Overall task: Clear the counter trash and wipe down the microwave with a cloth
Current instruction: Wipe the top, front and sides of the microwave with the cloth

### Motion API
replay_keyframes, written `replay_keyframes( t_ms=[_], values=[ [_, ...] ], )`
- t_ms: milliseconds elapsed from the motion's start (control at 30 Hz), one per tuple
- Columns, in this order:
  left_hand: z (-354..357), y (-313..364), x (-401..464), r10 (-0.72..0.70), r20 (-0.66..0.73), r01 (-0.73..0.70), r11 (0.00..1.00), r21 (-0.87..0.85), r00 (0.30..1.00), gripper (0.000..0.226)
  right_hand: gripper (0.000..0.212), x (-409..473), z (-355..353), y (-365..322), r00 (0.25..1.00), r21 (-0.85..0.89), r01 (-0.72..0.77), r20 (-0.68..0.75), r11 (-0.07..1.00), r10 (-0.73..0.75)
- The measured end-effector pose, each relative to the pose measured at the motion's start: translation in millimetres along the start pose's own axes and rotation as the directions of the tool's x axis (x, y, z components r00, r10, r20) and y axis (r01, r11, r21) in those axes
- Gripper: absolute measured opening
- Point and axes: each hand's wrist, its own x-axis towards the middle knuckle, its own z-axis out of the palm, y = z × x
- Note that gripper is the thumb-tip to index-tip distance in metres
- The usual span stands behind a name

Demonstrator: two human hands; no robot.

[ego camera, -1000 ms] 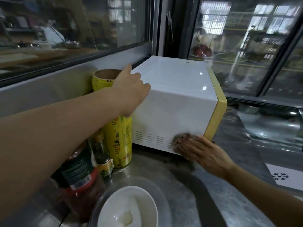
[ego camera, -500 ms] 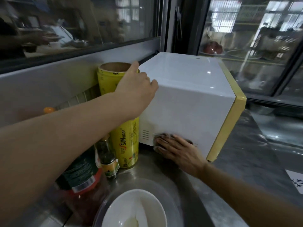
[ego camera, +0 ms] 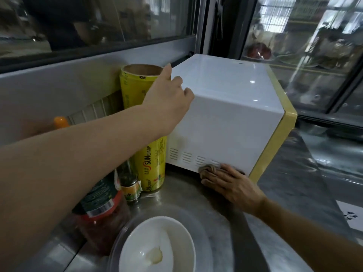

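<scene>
While your left hand (ego camera: 169, 101) braces the top rear corner of the microwave (ego camera: 225, 114), fingers loosely curled over that edge with the index finger stretched toward the back, your right hand (ego camera: 229, 183) has slid the cloth (ego camera: 209, 168) back toward the front along the bottom of the side panel: half a second ago it was under the rearmost vent slots, and now it sits below the slots nearest the yellow front trim. That reads as a back-and-forth scrubbing pass along the lowest strip, so the wiping is under way on this side, while whether the front has been wiped cannot be judged from here. Your right fingers lie flat and slightly spread, pressing the cloth against the panel where it meets the counter (ego camera: 284, 203). The cloth is a small brownish wad, bunched and soft, mostly hidden under your fingers. The microwave is a glossy white boxy shell with rounded edges, standing at the back of the counter against the window ledge; the counter itself is brushed steel, dull and streaky. Just beside the microwave's rear stands a tall yellow roll of cling wrap (ego camera: 149, 154) with an open cardboard core, then small jars (ego camera: 131, 188), and at the counter's near edge a white bowl (ego camera: 157, 246) inside a clear plastic container.
</scene>
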Motion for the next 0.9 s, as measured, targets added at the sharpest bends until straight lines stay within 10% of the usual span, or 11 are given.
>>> replay_keyframes(
  t_ms=[200,467,900],
  values=[
    [0.0,4.5,-0.9,-0.018,0.009,0.018,1.000,0.005,1.000,0.065,0.042,-38.4,-14.7,-19.0,0.976,0.147,-0.193,-0.069,0.970,0.205],
    [-0.7,4.9,1.6,-0.016,0.053,0.015,1.000,0.016,0.998,0.074,0.056,13.1,-33.1,-42.3,0.928,0.586,-0.370,0.268,0.721,0.259],
    [-8.8,7.5,3.0,-0.012,0.118,0.009,1.000,0.025,0.993,0.075,0.055,-35.9,-57.3,-29.2,0.703,0.374,-0.566,0.685,0.735,0.193]
  ],
)
